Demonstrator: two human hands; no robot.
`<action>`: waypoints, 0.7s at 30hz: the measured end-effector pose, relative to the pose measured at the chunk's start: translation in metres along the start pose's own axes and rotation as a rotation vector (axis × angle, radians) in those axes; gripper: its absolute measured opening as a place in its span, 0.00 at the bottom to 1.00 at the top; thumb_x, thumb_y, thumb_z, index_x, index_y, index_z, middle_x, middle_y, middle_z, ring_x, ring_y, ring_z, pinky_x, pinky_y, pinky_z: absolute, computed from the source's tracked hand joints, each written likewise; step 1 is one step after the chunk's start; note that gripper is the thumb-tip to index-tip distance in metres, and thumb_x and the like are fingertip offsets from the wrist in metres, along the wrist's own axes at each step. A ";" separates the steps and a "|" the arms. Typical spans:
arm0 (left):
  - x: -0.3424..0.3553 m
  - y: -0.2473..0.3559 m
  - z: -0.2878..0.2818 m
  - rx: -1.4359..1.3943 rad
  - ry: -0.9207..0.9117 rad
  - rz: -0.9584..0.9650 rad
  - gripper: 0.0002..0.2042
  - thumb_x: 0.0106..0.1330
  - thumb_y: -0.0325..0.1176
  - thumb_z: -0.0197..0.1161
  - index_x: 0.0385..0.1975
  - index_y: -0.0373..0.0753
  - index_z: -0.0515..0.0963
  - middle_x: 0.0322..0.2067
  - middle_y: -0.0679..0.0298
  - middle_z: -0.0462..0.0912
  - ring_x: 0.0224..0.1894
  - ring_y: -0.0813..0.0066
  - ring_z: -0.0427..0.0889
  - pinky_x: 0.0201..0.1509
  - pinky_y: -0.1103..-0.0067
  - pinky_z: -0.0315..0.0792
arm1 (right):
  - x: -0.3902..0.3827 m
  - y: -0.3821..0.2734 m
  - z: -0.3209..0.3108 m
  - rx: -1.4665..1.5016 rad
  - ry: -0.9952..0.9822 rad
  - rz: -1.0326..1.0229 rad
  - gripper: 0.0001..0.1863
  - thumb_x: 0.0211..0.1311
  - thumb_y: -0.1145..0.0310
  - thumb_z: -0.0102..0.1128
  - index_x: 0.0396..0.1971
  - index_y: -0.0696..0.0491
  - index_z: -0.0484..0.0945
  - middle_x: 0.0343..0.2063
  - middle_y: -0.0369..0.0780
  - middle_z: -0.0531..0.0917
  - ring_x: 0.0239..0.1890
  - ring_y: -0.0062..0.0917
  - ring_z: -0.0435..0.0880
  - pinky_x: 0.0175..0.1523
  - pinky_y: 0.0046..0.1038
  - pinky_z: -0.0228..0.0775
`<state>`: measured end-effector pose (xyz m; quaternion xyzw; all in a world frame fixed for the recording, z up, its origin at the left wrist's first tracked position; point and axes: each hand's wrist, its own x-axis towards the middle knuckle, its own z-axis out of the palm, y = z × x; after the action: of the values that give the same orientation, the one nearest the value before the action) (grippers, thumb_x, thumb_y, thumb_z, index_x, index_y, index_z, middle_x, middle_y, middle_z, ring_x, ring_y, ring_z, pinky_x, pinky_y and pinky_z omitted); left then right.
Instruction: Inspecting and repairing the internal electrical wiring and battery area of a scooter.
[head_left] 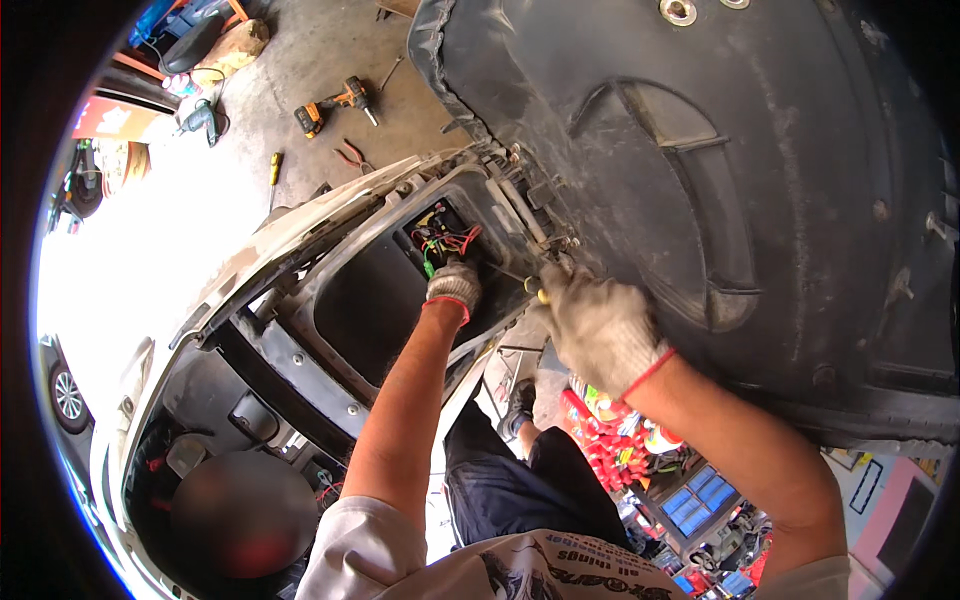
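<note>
My left hand [457, 286], in a pale knit glove with a red cuff, reaches into the scooter's underseat compartment [365, 310]. Its fingers are curled at the near edge of the battery bay, beside red wires [463, 240] and a green connector [429, 268]; what they pinch is hidden. The dark battery [436, 216] sits in that recess among tangled wires. To the right, my gloved right hand [603, 325] is closed round a screwdriver [536, 290] with a yellow handle. Its thin shaft slants left toward the bay; the tip is hard to make out.
The raised black scooter seat [790, 180] fills the upper right. On the floor lie an orange-black cordless drill [338, 105], red-handled pliers [352, 155] and another yellow screwdriver [275, 168]. Red items [612, 450] and a blue-sectioned tray [698, 500] stand at lower right.
</note>
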<state>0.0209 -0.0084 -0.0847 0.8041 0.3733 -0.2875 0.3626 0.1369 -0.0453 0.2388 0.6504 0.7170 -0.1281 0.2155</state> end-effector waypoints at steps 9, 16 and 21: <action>0.005 -0.006 0.007 0.035 0.017 0.076 0.23 0.65 0.32 0.47 0.61 0.47 0.67 0.61 0.50 0.67 0.59 0.58 0.73 0.60 0.68 0.69 | 0.005 0.002 0.002 0.085 -0.138 0.103 0.17 0.61 0.62 0.50 0.46 0.54 0.74 0.37 0.49 0.80 0.30 0.39 0.83 0.31 0.36 0.75; 0.008 0.003 0.003 -0.174 -0.014 -0.007 0.24 0.68 0.32 0.40 0.65 0.46 0.61 0.63 0.47 0.63 0.61 0.54 0.70 0.63 0.66 0.66 | -0.004 0.006 0.002 -0.005 0.158 -0.130 0.15 0.64 0.61 0.48 0.42 0.56 0.76 0.35 0.47 0.80 0.28 0.34 0.83 0.26 0.34 0.74; 0.002 0.000 -0.001 -0.126 -0.012 0.010 0.22 0.66 0.31 0.43 0.62 0.44 0.65 0.60 0.47 0.66 0.60 0.53 0.72 0.61 0.66 0.69 | 0.001 -0.005 -0.014 0.178 -0.048 0.109 0.12 0.57 0.66 0.53 0.40 0.53 0.76 0.38 0.47 0.77 0.26 0.34 0.82 0.25 0.35 0.73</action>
<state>0.0222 -0.0073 -0.0855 0.7797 0.3845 -0.2663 0.4162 0.1304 -0.0385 0.2501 0.7018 0.6610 -0.1950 0.1804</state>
